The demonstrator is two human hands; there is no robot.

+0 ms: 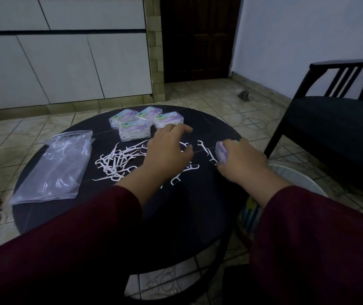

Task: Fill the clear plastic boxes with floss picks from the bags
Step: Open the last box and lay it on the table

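Dark round counter (198,216) carries a loose heap of white floss picks (116,161), too tangled to count, part of it hidden under the left hand (167,154), whose fingers are spread loosely above the picks, gripping nothing. The right hand (242,160) wraps one small box (221,154), mostly covered by the fingers. Four filled clear boxes (145,123) cluster at the far edge; one crumpled bag (59,166) lies left

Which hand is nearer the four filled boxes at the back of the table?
Left. The left hand hovers just in front of the filled boxes, fingers spread. The right hand is further right, gripping another box.
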